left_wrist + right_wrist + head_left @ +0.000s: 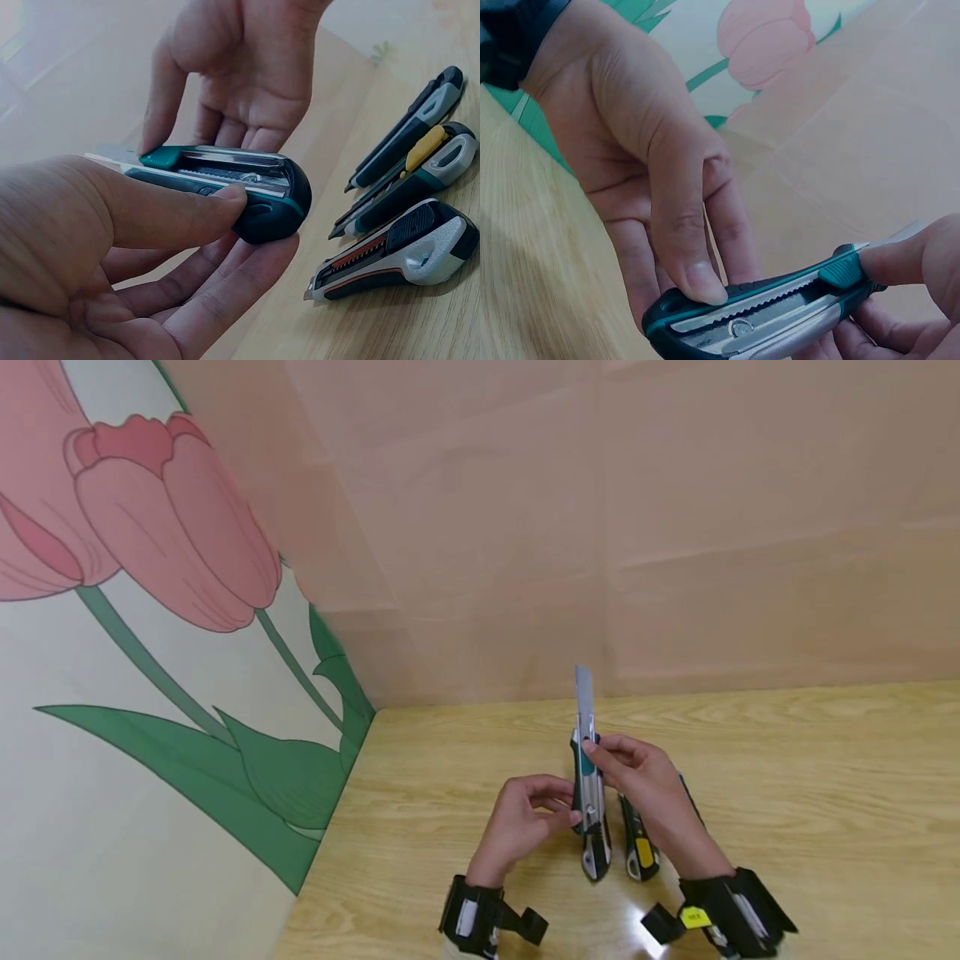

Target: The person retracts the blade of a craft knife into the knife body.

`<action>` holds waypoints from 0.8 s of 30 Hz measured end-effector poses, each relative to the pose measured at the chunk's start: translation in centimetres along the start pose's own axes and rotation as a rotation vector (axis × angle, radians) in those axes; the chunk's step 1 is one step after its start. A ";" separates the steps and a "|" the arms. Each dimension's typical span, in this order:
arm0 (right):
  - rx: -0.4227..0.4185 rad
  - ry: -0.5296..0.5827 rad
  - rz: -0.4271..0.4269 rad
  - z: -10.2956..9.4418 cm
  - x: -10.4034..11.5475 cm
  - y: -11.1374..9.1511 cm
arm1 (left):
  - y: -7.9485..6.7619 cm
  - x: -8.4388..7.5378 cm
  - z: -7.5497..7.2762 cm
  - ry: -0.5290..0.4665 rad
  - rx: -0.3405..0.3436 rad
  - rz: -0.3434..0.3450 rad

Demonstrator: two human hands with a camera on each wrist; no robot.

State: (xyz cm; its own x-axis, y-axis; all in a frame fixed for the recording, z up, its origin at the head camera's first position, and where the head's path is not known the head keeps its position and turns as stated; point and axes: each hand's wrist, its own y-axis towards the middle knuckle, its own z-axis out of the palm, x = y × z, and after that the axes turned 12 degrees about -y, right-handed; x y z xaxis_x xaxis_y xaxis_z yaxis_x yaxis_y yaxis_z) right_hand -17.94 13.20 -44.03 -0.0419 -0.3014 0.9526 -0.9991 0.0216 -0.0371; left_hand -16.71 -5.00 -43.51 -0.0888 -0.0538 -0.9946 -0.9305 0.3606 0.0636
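Both hands hold one snap-off utility knife (588, 789) above the table, its blade (584, 693) extended toward the wall. My left hand (525, 818) grips the rear of the handle, thumb on one side and fingers beneath. At the front, my right hand (654, 781) pinches the knife, its thumb pressed on the green slider (841, 271). In the left wrist view, three more utility knives lie side by side on the table: a grey-and-black one (420, 120), one with a yellow slider (427, 161), and a silver-and-black one (405, 255) with orange trim.
The wood-grain table (825, 793) meets a brown covered wall (675, 527) at its back edge. A wall panel with painted tulips (172, 518) borders the left side. Each wrist wears a black camera mount (472, 914).
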 end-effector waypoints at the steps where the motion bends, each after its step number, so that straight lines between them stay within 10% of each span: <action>1: 0.004 -0.003 -0.001 0.0 0.0 0.0 | 0.0 0.1 0.0 -0.001 0.000 -0.002; 24: -0.025 -0.056 -0.065 0.1 0.0 -0.2 | 1.0 3.2 -0.8 0.004 0.011 -0.036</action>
State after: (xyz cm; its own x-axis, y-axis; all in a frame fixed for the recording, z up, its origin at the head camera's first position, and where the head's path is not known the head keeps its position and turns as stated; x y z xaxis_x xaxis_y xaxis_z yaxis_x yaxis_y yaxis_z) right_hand -17.71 13.08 -44.01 0.0224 -0.3556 0.9344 -0.9992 0.0235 0.0329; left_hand -18.23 -5.53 -46.51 -0.0571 -0.0709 -0.9958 -0.9292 0.3686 0.0271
